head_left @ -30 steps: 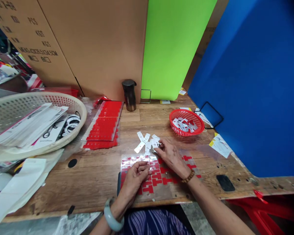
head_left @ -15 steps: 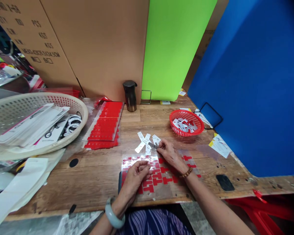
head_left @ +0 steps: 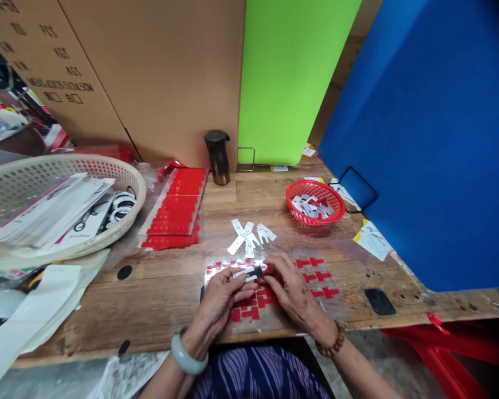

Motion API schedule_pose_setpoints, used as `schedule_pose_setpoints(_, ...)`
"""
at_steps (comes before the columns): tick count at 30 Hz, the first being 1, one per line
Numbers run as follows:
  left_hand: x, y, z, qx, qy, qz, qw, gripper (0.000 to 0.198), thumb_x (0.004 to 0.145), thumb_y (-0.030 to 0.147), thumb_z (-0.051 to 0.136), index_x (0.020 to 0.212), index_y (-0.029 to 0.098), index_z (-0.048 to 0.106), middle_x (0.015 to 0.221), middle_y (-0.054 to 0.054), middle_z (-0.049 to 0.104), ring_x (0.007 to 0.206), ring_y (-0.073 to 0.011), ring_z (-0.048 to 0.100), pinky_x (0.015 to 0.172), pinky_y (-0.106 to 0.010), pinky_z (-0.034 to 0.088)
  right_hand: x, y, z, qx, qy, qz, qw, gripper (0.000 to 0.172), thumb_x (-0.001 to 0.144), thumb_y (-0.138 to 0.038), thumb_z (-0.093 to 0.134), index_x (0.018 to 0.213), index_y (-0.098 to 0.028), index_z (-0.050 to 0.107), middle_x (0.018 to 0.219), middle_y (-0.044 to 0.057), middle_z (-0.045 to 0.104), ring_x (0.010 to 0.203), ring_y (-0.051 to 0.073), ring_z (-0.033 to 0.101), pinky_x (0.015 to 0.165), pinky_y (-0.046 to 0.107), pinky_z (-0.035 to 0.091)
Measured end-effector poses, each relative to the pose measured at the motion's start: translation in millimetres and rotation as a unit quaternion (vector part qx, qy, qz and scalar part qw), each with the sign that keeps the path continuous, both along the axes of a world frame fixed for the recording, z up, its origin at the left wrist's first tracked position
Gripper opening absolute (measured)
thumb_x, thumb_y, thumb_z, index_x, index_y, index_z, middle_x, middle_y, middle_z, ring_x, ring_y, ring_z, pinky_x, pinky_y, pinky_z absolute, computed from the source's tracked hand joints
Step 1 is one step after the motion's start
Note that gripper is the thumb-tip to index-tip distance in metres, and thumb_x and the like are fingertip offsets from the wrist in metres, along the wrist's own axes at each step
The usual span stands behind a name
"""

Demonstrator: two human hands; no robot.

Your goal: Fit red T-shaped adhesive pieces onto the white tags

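Right now both hands meet over the sheet point(head_left: 316, 288) of red T-shaped stickers at the near edge of the desk point(head_left: 162, 299). Between them lies a small tag point(head_left: 249, 273), white with a dark end, its long axis running left to right, roughly level with the desk edge. The left hand point(head_left: 218, 302) pinches the white end with thumb and forefinger closed on it; the right hand point(head_left: 289, 288) has its fingers point(head_left: 270, 271) narrowed onto the dark end, so the tag spans the short gap between the two. Neither hand is nearer than the other: each holds one end. Whether a sticker already clings to the tag is hard to tell at this size.

Just beyond the hands, a loose cluster of tags point(head_left: 249, 238) lies fanned on the desk, within easy reach of the right hand. Farther right stands a red basket point(head_left: 316, 202) with more tags inside. To the left, well apart, sits a stack of red sheets point(head_left: 177, 213), and past it a big pale basket point(head_left: 66, 244) of packaged goods. A dark cup point(head_left: 217, 158) stands at the back against the cardboard. Nothing lies between the hands and the sheet beneath them.
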State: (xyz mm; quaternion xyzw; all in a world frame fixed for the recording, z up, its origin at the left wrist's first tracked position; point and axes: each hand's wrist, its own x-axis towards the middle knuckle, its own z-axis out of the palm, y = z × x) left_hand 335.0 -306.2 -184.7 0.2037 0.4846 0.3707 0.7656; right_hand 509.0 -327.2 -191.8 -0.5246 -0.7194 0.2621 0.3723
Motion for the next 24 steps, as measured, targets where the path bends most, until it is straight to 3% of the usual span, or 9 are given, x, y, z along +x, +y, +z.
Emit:
schedule_pose_setpoints(4,-2,2,-7.0,0.020,0.040,0.022,0.999,0.008,0.081,0.007,0.058,0.089,0.010,0.055,0.075,-0.013,0.072,0.063,-0.0150,0.070,0.060,-0.020,0.056,6,-2,-7.1,-0.064,-0.003,-0.082,0.995,0.016,0.088,-0.012,0.043,0.092,-0.021,0.056,0.091,0.005,0.055,0.085,0.019,0.053,0.077,0.034,0.045)
schedule_pose_setpoints(10,4,-1,-15.1,0.060,0.080,0.036,0.994,0.021,0.074,0.019,0.069,0.085,0.012,0.053,0.085,-0.014,0.072,0.068,-0.0171,0.071,0.061,-0.022,0.056,-2,-8,-12.5,-0.057,-0.049,-0.082,0.994,0.014,0.089,-0.016,0.044,0.094,-0.020,0.056,0.093,0.006,0.056,0.090,0.020,0.054,0.083,0.035,0.043)
schedule_pose_setpoints(19,9,0,-15.3,0.050,0.078,0.043,0.995,0.027,0.071,0.020,0.073,0.093,0.011,0.059,0.092,-0.013,0.071,0.073,-0.0176,0.070,0.072,-0.027,0.056,-4,9,-14.5,-0.081,-0.110,-0.083,0.987,0.012,0.082,-0.011,0.047,0.073,-0.019,0.050,0.075,0.001,0.053,0.071,0.017,0.050,0.064,0.028,0.038)
schedule_pose_setpoints(24,8,0,-15.5,0.060,0.066,0.043,0.995,0.028,0.070,0.022,0.073,0.092,0.011,0.059,0.092,-0.013,0.071,0.078,-0.0190,0.070,0.074,-0.028,0.055,-8,-4,-16.5,-0.025,-0.069,-0.095,0.993,0.014,0.085,-0.012,0.044,0.087,-0.021,0.055,0.086,0.005,0.056,0.083,0.021,0.053,0.075,0.033,0.043)
